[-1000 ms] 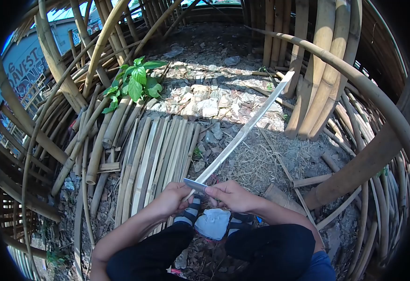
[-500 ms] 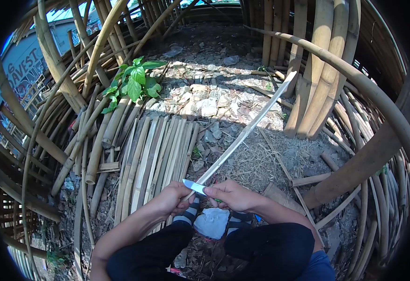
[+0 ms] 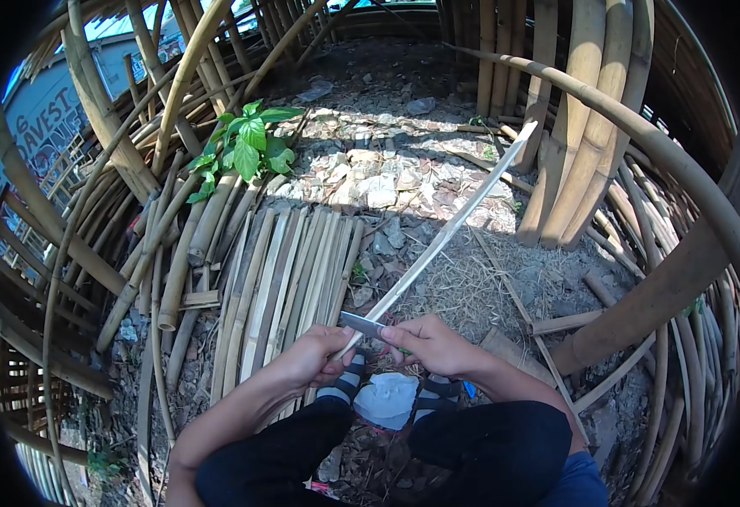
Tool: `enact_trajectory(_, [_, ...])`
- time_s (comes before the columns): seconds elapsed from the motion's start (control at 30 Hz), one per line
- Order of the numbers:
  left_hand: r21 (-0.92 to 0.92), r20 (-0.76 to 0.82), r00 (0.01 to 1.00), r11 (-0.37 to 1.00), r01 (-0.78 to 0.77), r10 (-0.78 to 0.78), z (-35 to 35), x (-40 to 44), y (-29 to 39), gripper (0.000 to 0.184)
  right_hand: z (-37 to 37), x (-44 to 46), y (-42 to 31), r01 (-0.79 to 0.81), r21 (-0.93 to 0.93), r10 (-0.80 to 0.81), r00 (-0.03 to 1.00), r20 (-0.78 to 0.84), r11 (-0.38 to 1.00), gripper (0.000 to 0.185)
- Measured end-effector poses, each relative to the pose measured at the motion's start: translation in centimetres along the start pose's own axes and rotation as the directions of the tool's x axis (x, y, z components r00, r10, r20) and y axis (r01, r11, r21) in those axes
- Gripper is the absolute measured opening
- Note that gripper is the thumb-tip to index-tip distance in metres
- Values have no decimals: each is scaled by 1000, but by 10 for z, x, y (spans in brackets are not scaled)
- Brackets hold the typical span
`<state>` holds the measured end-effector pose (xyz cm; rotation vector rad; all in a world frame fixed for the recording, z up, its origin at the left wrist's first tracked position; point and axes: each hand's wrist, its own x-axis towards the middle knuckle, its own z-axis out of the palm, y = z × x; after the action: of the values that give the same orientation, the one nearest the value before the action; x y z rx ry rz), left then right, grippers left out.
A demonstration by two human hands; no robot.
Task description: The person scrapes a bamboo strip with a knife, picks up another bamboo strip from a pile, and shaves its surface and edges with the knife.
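Far left: leafy plant [image 3: 252,145] | near left: bamboo slats [image 3: 279,283] | left hand [image 3: 318,355]: clamped on near end of 1 bamboo strip [image 3: 446,237], slanting far right | right hand [image 3: 429,345]: clamped on 1 knife [image 3: 363,324], blade against strip | right: upright poles [image 3: 591,148] behind strip's tip

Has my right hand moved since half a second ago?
Yes, slightly: judged against the bamboo slats laid side by side, your right hand has shifted forward and rightward.

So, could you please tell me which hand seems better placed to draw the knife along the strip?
Probably the right hand: it holds the knife, whose blade lies across the strip, while the left hand grips the strip's near end.
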<state>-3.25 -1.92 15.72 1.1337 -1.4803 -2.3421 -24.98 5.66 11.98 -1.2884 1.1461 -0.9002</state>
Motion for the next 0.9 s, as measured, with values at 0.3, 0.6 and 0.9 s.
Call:
enact_trajectory(0.3, [20, -44, 999, 999, 29, -28, -1, 1, -2, 45, -6, -2, -7, -35, -58, 26, 990, -137, 998, 52])
enact_trajectory(0.6, [36, -1, 995, 994, 101, -101, -7, -1, -10, 45, -44, -15, -3, 43, 106, 7, 900, -436, 993, 52])
enact_trajectory(0.9, [124, -30, 994, 986, 110, -107, 7, 7, -10, 43, -26, -20, 10, 71, 38, -66, 991, -121, 997, 51])
